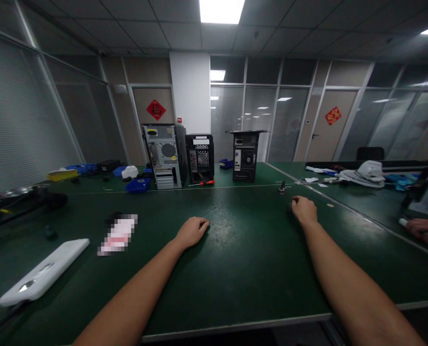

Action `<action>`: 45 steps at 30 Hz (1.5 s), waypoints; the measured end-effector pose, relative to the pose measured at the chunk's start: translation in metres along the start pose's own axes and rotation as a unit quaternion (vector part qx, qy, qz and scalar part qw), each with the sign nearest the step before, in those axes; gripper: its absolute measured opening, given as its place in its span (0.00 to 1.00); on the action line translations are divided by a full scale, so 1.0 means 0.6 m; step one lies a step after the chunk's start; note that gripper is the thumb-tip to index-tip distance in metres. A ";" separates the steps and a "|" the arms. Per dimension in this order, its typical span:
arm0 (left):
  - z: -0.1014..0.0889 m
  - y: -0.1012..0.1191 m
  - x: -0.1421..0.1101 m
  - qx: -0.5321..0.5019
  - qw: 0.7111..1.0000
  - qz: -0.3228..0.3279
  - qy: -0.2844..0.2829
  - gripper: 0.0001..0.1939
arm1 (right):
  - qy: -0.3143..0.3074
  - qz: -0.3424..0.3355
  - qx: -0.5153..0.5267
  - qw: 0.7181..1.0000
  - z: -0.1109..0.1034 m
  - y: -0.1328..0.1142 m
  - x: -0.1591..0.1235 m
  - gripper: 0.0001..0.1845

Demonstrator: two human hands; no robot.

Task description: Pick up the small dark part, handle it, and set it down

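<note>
Green table [235, 283], three computers [203, 156] at twelve o'clock.
The left hand [192, 232] rests with fingers loosely curled; the right hand [305, 210], fingers bent too, has a small metal piece [282, 188] nearby at its eleven o'clock. I cannot tell whether either holds anything.

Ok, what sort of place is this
Probably an office used as a computer workshop. A tall silver-backed computer tower stands on a broad green table, a red-handled tool, perhaps a screwdriver, lies by a smaller black tower, and glass partitions stand behind.
</note>
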State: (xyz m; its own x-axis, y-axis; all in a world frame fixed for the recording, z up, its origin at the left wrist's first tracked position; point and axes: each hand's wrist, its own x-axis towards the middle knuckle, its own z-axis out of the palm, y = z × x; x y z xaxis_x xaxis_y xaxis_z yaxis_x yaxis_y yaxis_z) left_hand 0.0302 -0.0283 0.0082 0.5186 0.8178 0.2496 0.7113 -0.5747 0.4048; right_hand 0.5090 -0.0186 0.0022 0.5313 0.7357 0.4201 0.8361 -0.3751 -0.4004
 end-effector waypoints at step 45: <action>0.011 -0.012 0.004 -0.006 1.000 0.010 0.002 0.21 | -0.004 0.006 0.015 1.000 -0.011 -0.013 -0.011 0.19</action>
State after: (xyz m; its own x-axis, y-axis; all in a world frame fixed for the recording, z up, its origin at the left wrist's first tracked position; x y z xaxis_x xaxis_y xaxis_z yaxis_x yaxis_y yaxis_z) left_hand 0.0296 -0.0223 0.0005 0.5308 0.8064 0.2606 0.6954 -0.5902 0.4099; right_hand 0.4999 -0.0244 0.0077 0.5403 0.7358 0.4083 0.8248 -0.3670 -0.4301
